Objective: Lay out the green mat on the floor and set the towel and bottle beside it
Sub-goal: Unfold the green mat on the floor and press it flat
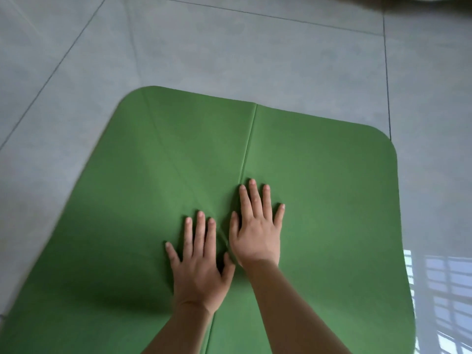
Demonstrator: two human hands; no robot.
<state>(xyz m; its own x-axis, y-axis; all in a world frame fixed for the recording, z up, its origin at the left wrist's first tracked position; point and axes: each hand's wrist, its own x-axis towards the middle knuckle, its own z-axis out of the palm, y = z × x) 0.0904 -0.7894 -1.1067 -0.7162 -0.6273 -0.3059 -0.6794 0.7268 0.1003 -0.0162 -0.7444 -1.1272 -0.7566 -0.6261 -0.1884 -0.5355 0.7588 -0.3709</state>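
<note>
Grey tiled floor (229, 52) with dark grout lines, window light (439, 290) reflected at lower right. Green mat (319, 200) spread flat on it, far corners rounded, raised fold crease (249, 139) down the middle. Left hand (199, 267) and right hand (258, 233) pressed palm-down side by side over the crease, fingers straight and spread, holding nothing; right one slightly farther forward.

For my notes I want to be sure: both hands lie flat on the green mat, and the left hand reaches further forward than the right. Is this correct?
Not quite. Both hands lie flat on the green mat, but it is the right hand that reaches further forward than the left hand. The head view shows it.
</note>
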